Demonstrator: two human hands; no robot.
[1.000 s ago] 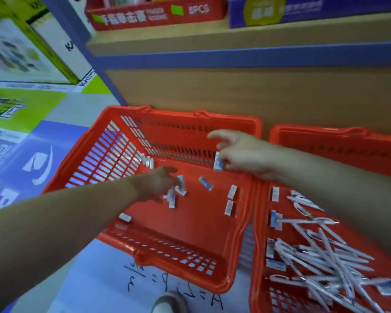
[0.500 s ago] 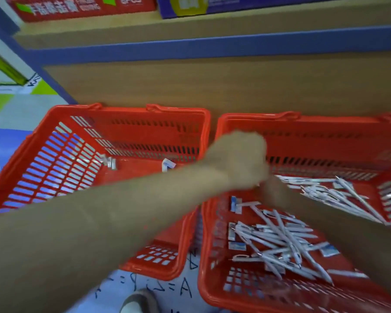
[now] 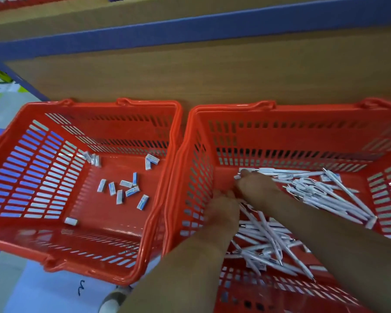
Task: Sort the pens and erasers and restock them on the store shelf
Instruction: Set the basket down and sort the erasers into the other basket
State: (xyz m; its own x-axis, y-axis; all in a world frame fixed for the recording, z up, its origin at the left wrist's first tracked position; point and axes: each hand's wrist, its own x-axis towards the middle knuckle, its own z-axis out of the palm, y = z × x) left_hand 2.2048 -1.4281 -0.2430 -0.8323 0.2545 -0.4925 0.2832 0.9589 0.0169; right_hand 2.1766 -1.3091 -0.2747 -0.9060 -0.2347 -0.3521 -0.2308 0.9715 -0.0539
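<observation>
Two red baskets stand side by side on the floor below the wooden shelf (image 3: 212,71), rims touching. Both my hands are down in the right basket (image 3: 287,114), near its left wall. My left hand (image 3: 224,206) lies knuckles up with the fingers curled down among the pens (image 3: 266,240); my right hand (image 3: 255,186) reaches just beyond it toward the far left corner, fingertips bunched over a small white piece on the basket floor (motion blur hides whether either hand actually grips anything; I cannot tell). The white pens lie crisscrossed in two loose heaps, one near the front, one toward the far right corner. The left basket (image 3: 131,103) holds only erasers (image 3: 122,190), scattered mid-floor, a few along the far wall.
</observation>
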